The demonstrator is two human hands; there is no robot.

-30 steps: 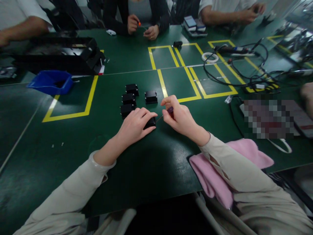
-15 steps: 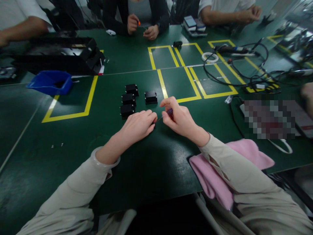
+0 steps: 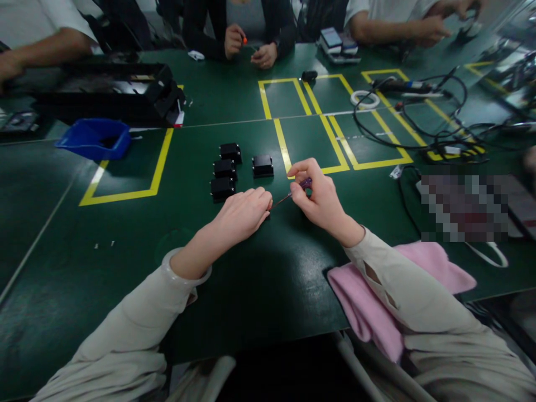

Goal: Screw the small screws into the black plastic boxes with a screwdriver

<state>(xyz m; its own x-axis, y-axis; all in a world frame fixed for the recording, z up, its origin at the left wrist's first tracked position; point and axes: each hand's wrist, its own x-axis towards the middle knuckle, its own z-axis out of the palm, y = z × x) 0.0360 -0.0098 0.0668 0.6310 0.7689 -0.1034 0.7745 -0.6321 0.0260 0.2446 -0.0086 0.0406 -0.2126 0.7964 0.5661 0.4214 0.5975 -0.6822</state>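
The left hand (image 3: 245,211) curls round a black piece (image 3: 268,216) (mostly hidden), right hand (image 3: 317,195) pinching a screwdriver (image 3: 307,183).

We saw dim, cool light and a soft glare on the dark green tabletop (image 3: 288,296). Wide-angle distortion stretched our view's edges, pixelation masked a patch (image 3: 464,206) at right, and a co-worker's hand (image 3: 435,28) looked blurred.

The screwdriver (image 3: 307,182) is showing a purple handle; the small boxy parts (image 3: 223,188) are showing black with silvery spots. Yellow tape outlines (image 3: 163,167) are crossing the dark green tabletop (image 3: 293,290). The bin (image 3: 119,147) is appearing blue, the cloth (image 3: 355,296) pink, the sleeves (image 3: 125,312) beige.
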